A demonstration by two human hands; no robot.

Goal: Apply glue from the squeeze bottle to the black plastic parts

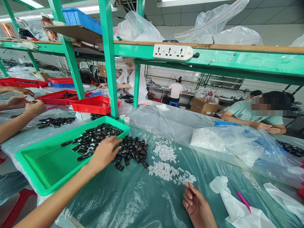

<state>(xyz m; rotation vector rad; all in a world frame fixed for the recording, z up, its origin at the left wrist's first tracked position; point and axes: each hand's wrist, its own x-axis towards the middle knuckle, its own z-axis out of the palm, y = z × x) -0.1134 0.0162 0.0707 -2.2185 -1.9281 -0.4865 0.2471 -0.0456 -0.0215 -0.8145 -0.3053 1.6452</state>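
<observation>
My left hand (106, 152) reaches over the near rim of a green tray (47, 172), its fingers stretched toward a pile of small black plastic casings (134, 148) on the table. More black casings (95, 136) lie in the tray's far part. My right hand (196, 202) is low, palm up, fingers curled and thumb against the index finger. Whatever it may pinch is too small to make out. Just beyond its fingertips lie tiny white pieces (186, 176). Flat white oval pieces (163, 171) sit to their left, with another heap of white pieces (165, 152) behind.
A white cloth (247, 212) with a pink pen-like tool (243, 201) lies right of my right hand. Behind is a clear bag of white pieces (213, 139). Green shelf posts (109, 63) rise beyond the tray, near a red tray (92, 106). Co-workers' hands (35, 107) are at left.
</observation>
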